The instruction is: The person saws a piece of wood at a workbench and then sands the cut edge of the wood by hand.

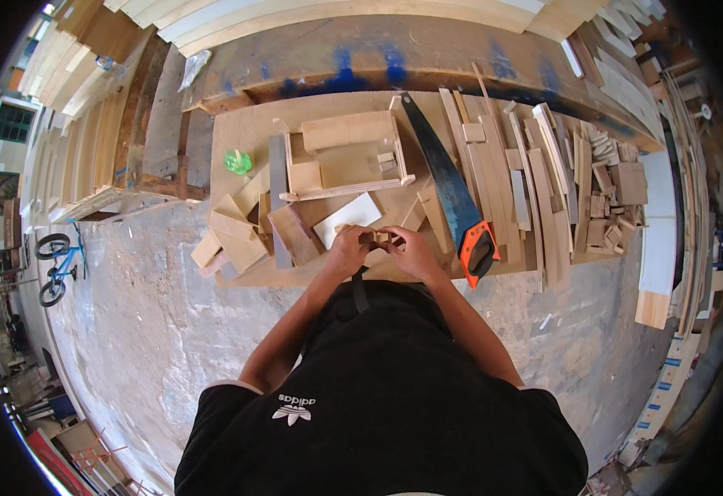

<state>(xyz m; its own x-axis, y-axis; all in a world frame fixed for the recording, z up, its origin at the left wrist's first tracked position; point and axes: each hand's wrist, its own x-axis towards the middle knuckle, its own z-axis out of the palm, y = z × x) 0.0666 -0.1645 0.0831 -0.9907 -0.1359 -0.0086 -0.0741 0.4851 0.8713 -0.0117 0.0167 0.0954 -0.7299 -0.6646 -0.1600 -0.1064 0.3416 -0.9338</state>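
My left hand (351,248) and my right hand (411,252) meet close to my body, at the near edge of the wooden work board (295,276). Between their fingertips is a small light wood piece (383,238), gripped from both sides; the fingers partly cover it. Just beyond the hands lies a white rectangular sheet (349,217). Farther back stands an open wooden box (347,190) with a few loose wood pieces inside. To the right of my right hand rests a handsaw (452,186) with an orange and black handle.
Long wood strips (485,174) lie side by side on the right, with small offcut blocks (605,223) beyond them. Flat wood pieces (237,227) are heaped at the left, near a crumpled green plastic item (237,161). A blue-stained bench (320,70) spans the back.
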